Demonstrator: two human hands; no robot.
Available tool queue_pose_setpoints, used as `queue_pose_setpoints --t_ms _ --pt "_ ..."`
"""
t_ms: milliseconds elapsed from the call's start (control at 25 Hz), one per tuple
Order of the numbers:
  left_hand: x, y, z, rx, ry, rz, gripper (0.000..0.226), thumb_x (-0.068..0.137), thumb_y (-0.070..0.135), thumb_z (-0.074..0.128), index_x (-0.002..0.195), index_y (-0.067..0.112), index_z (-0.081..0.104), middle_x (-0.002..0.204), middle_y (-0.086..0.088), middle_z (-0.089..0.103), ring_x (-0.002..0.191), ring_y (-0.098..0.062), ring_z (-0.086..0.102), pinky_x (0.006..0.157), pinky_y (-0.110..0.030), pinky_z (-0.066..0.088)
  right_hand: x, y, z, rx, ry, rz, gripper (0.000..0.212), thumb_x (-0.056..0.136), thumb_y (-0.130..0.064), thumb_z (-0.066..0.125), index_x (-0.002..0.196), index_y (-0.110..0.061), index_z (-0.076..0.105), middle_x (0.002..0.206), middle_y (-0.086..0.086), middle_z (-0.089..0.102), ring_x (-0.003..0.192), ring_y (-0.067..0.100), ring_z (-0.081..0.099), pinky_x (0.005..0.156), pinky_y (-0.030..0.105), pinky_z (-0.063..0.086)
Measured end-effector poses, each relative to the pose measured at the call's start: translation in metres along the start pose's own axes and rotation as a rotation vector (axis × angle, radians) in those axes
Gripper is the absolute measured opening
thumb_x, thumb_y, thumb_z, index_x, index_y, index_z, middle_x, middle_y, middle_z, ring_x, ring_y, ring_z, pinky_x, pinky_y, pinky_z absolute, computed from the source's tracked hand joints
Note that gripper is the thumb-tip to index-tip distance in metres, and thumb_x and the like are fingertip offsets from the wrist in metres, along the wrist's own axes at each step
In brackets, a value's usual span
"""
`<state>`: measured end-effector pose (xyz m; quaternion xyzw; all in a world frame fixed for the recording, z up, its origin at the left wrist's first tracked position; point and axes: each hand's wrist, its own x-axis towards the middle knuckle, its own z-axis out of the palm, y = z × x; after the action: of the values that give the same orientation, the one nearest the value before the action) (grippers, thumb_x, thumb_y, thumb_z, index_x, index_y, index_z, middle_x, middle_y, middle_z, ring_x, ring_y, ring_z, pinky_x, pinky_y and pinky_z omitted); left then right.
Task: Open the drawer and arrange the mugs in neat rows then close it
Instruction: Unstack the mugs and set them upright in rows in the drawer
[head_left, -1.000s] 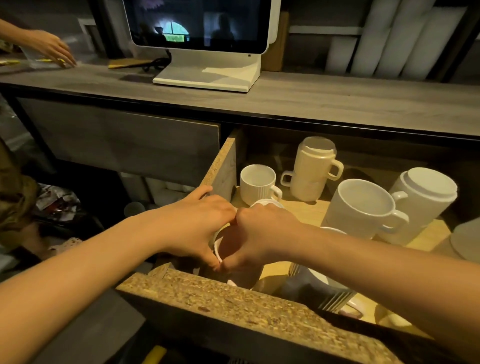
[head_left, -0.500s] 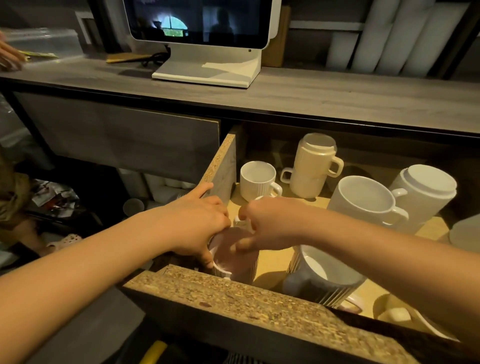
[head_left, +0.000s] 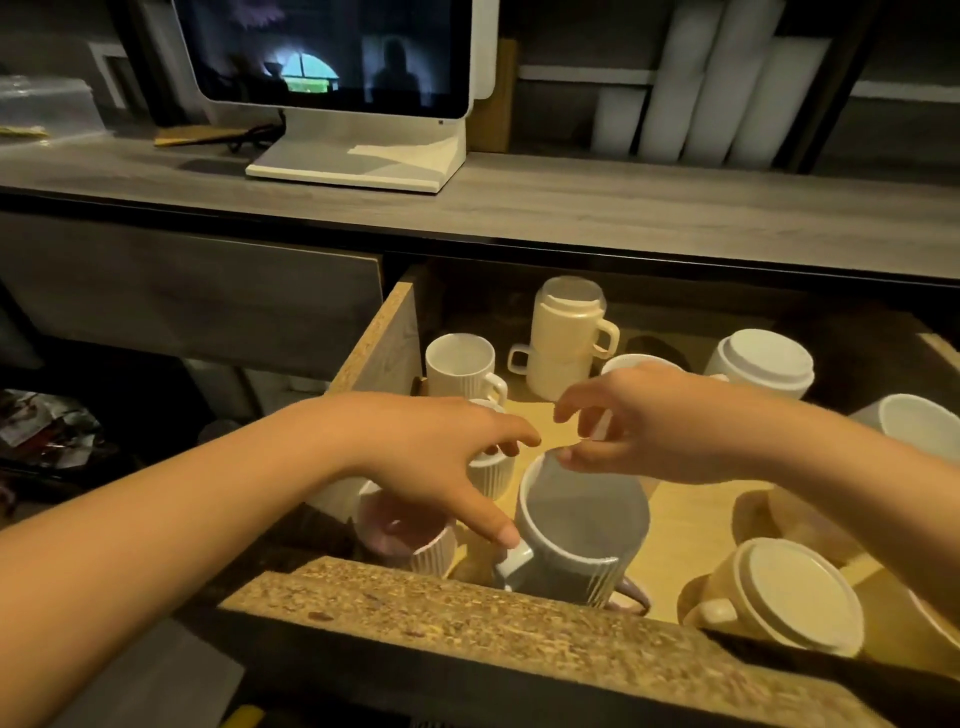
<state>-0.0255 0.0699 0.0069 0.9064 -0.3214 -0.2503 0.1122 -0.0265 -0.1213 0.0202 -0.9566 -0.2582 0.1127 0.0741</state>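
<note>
The drawer (head_left: 467, 603) stands pulled open below the counter, with several mugs inside. A pinkish ribbed mug (head_left: 410, 540) sits in the near left corner under my left hand (head_left: 441, 457), whose fingers are spread and hold nothing. Beside it stands a grey ribbed mug (head_left: 582, 535); my right hand (head_left: 649, 426) hovers open over its far rim. A small white ribbed mug (head_left: 488, 470) is partly hidden behind my left hand. Further back are a white mug (head_left: 460, 364) and two stacked cream mugs (head_left: 566, 343).
Upturned white mugs (head_left: 758, 364) and a cream upturned mug (head_left: 779, 597) fill the drawer's right side. A white monitor (head_left: 353, 104) stands on the grey counter (head_left: 675, 218) above. A shut drawer front (head_left: 182, 296) lies to the left. Bare drawer floor shows mid-right.
Both hands have let go of the pinkish mug, which now stands in the near left corner. They have lifted and spread apart, the right one moving right over the grey mug.
</note>
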Motion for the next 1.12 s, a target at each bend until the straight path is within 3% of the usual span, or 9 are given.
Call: queue_pose_setpoints --t_ms 80,240,480,640,800,920,1000,1120 --pt "0.01 0.006 0.002 -0.031 -0.008 0.058 0.078 0.074 0.052 0.069 0.139 0.033 0.032 0.139 0.015 0.044 0.124 -0.004 0.042 0.107 -0.031 0.038 -0.013 0.005 0.002 0.017 -0.038 0.018 0.05 0.082 -0.053 0.056 0.126 -0.031 0.05 0.118 -0.009 0.06 0.097 0.009 0.058 0.082 0.023 0.053" --pt "0.019 0.011 0.002 -0.047 0.007 0.082 0.072 0.072 0.048 0.074 0.133 0.03 0.041 0.13 0.016 0.05 0.115 -0.001 0.047 0.1 -0.024 0.041 -0.03 0.006 0.008 0.035 -0.086 0.012 0.062 0.074 -0.062 0.06 0.127 -0.034 0.046 0.116 -0.012 0.058 0.098 0.009 0.055 0.085 0.024 0.053" --pt "0.016 0.009 0.007 -0.118 0.04 0.095 0.065 0.071 0.049 0.074 0.126 0.039 0.04 0.122 0.023 0.05 0.112 0.003 0.049 0.099 -0.023 0.043 -0.032 0.0 0.018 -0.056 -0.077 -0.041 0.082 0.063 -0.073 0.06 0.131 -0.033 0.037 0.12 -0.013 0.054 0.098 0.008 0.051 0.077 0.019 0.047" --pt "0.017 0.007 0.012 -0.168 0.056 0.082 0.062 0.069 0.051 0.073 0.12 0.043 0.039 0.122 0.023 0.051 0.113 0.0 0.05 0.1 -0.027 0.044 -0.029 0.002 0.017 -0.032 -0.062 -0.073 0.077 0.065 -0.066 0.066 0.128 -0.029 0.042 0.113 -0.011 0.056 0.093 0.009 0.052 0.069 0.014 0.046" --pt "0.016 0.002 0.005 -0.329 0.094 0.129 0.061 0.073 0.044 0.075 0.126 0.034 0.046 0.121 0.019 0.056 0.11 0.001 0.055 0.096 -0.026 0.046 -0.028 0.011 0.0 0.122 -0.04 -0.065 0.077 0.063 -0.057 0.073 0.128 -0.028 0.045 0.107 -0.008 0.056 0.092 0.012 0.056 0.077 0.026 0.055" --pt "0.017 -0.004 -0.009 -0.418 0.166 0.167 0.069 0.07 0.05 0.07 0.132 0.038 0.042 0.127 0.018 0.054 0.117 -0.002 0.053 0.1 -0.031 0.046 -0.033 0.026 -0.02 0.211 0.062 -0.056 0.079 0.062 -0.049 0.077 0.131 -0.031 0.041 0.112 -0.014 0.05 0.093 0.005 0.053 0.073 0.015 0.049" --pt "0.022 -0.004 -0.017 -0.414 0.186 0.156 0.073 0.07 0.048 0.071 0.134 0.042 0.037 0.129 0.022 0.05 0.117 0.004 0.049 0.101 -0.027 0.043 -0.034 0.037 -0.032 0.295 0.099 -0.045 0.084 0.061 -0.043 0.079 0.133 -0.034 0.037 0.111 -0.022 0.046 0.098 -0.003 0.049 0.071 0.009 0.044" --pt "0.034 0.01 -0.027 -0.439 0.194 0.223 0.078 0.07 0.034 0.074 0.137 0.037 0.035 0.131 0.018 0.05 0.118 0.004 0.049 0.099 -0.022 0.045 -0.036 0.05 -0.041 0.435 0.114 -0.093 0.09 0.053 -0.048 0.081 0.131 -0.039 0.038 0.117 -0.028 0.047 0.109 -0.003 0.048 0.083 0.014 0.046"
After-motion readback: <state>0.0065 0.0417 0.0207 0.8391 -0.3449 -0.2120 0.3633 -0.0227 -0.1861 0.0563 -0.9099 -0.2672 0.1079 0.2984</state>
